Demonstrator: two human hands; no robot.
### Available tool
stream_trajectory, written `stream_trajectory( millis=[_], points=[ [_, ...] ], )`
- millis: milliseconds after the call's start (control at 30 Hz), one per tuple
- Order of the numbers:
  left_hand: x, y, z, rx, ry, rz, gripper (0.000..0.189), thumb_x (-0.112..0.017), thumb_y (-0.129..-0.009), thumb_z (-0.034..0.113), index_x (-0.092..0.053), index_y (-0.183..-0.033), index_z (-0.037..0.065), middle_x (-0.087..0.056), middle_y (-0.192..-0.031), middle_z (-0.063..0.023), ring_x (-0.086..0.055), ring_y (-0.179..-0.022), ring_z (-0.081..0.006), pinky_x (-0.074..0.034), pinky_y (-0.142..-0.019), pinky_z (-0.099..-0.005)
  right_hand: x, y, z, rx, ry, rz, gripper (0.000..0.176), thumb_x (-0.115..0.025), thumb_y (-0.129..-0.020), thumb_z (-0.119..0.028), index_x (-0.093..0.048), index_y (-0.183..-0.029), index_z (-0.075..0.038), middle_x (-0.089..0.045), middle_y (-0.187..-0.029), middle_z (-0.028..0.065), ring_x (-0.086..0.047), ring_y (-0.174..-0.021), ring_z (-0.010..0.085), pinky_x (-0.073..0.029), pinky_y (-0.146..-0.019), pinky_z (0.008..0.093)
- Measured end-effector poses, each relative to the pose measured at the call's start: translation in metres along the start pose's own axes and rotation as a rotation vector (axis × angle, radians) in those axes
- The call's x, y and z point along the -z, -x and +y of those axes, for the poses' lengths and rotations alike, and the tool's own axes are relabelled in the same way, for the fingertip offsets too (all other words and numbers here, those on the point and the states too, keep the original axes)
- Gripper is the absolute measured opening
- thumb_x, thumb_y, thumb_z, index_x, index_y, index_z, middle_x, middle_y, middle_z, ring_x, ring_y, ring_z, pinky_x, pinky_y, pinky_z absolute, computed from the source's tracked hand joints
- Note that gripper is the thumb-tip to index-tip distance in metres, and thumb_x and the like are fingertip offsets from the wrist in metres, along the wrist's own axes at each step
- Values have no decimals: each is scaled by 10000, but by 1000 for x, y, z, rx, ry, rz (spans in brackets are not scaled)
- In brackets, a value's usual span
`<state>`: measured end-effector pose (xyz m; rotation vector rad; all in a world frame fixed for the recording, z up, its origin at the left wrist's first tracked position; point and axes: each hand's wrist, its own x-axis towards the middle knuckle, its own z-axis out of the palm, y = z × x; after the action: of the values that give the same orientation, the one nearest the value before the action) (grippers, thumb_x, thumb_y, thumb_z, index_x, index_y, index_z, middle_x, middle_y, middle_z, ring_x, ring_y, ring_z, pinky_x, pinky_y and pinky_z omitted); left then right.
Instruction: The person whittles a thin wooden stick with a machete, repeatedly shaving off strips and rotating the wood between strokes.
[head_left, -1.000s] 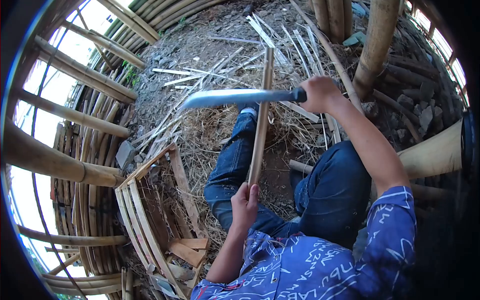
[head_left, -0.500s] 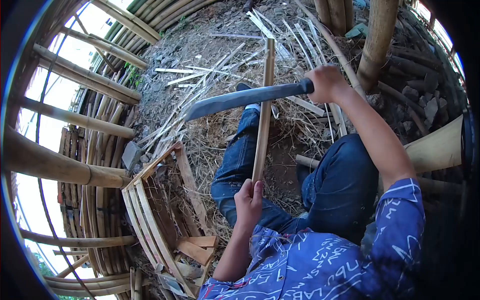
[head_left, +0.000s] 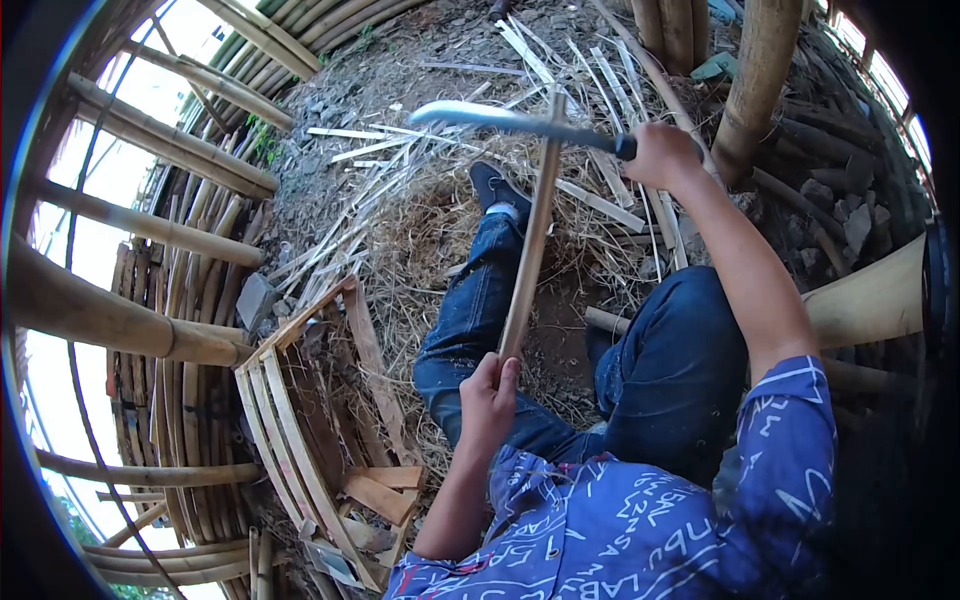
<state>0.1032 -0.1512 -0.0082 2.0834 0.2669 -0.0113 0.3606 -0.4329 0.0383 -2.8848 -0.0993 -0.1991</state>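
We are gripping bamboo strip (head_left: 532,240) by lower end, left hand (head_left: 488,394) curled tight; right hand (head_left: 662,156), fingers wrapped, is holding machete (head_left: 522,123) right of strip. Blade (head_left: 470,113) is crossing strip near top, tip jutting free leftward.

White lettering (head_left: 632,583) on the blue shirt (head_left: 590,545).
Right of its button (head_left: 553,552), "NSA" and "LAB" can be read; farther right, letters on the sleeve (head_left: 785,450) form no clear word.
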Motion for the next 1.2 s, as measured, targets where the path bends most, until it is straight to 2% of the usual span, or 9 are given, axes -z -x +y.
stream_trajectory(
  millis=[267, 467, 667, 733, 800, 1000, 1067, 1133, 1200],
  points=[
    [-10, 2, -20, 0, 90, -1, 298, -550, -968, 216, -517, -770, -5, -441, -561, -24, -385, -547, -73, -345, -482, -291, 13, 11, -14, 309, 11, -42, 161, -643, -685, -221, -678, -796, -109, -669, -772, 167, -667, -798, 343, -525, -761, 457],
    [-4, 2, -19, 0, 62, -27, 291, -555, -969, 201, -511, -765, -2, -410, -554, -4, -365, -542, -56, -322, -467, -275, -3, -8, 5, 129, -63, 111, 187, -635, -694, -204, -677, -843, -100, -676, -776, 160, -665, -776, 348, -528, -745, 462],
    [-6, 1, -22, 27, 207, -9, 276, -545, -977, 188, -516, -768, 8, -413, -560, 19, -355, -544, -43, -303, -458, -260, 17, 11, -19, 362, 13, -23, 166, -634, -692, -194, -681, -826, -108, -677, -774, 157, -667, -770, 341, -528, -741, 458],
    [-5, 2, -22, 34, 204, -10, 276, -537, -982, 182, -518, -769, 7, -414, -561, 21, -354, -542, -43, -304, -456, -260, 8, 2, -14, 346, 6, -18, 155, -629, -698, -198, -676, -809, -101, -676, -766, 157, -667, -768, 343, -526, -750, 462],
    [-4, 3, -24, 44, 155, -26, 278, -543, -979, 188, -521, -770, 6, -417, -558, 19, -359, -540, -45, -307, -457, -261, 3, -6, -9, 83, -44, 55, 156, -621, -709, -202, -672, -807, -92, -675, -775, 164, -666, -776, 347, -525, -755, 464],
    [-8, 2, -22, 12, 72, -45, 278, -552, -969, 183, -508, -763, 2, -419, -549, -4, -368, -543, -59, -322, -464, -279, 2, 4, 2, 119, -51, 82, 157, -614, -721, -219, -665, -782, -84, -674, -782, 170, -662, -779, 355, -528, -749, 453],
    [-9, 0, -25, -14, 106, -22, 276, -555, -967, 181, -507, -765, -2, -432, -549, -8, -376, -537, -66, -329, -464, -280, 7, 6, -3, 275, 40, 4, 157, -624, -712, -220, -666, -776, -83, -670, -766, 165, -662, -771, 351, -529, -738, 448],
    [-7, 1, -19, -10, 93, -10, 270, -556, -965, 177, -509, -768, -2, -456, -546, -34, -395, -520, -79, -345, -464, -286, 5, 2, -2, 260, 70, -15, 174, -634, -701, -221, -674, -803, -85, -672, -778, 157, -664, -790, 343, -529, -743, 446],
    [-4, 1, -13, -58, -37, 2, 256, -563, -959, 171, -513, -778, -2, -472, -543, -65, -418, -504, -92, -365, -468, -295, 3, -4, 1, 30, -2, -6, 192, -637, -695, -217, -683, -832, -90, -677, -802, 152, -664, -814, 337, -529, -758, 446]
  ],
)
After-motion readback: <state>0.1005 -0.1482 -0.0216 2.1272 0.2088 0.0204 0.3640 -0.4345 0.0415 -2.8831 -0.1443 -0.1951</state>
